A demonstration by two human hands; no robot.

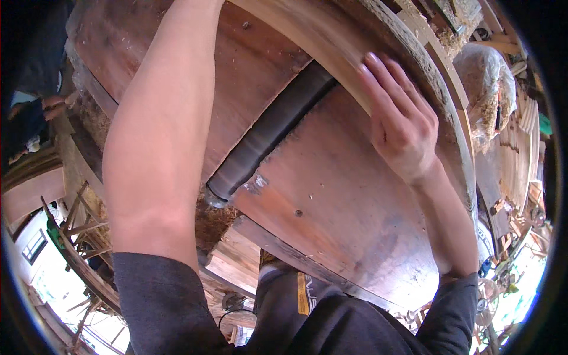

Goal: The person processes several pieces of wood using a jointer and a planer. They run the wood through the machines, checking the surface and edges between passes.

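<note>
My right hand lies against the pale face of a long wooden board with a rough grey edge, its fingers stretched and close beside one another. My left forearm crosses the left side and runs out of the top edge, so that hand is hidden beyond the frame. The board spans a reddish-brown, worn machine table. A dark cylindrical roller sits in a slot across this table, a little left of my right hand, with wood shavings below its near end.
A co-worker's hand and dark clothing show at far left. A plastic bag of shavings is at upper right, beside stacked wood strips. Scrap timber fills the lower left. My legs show below the table's near edge.
</note>
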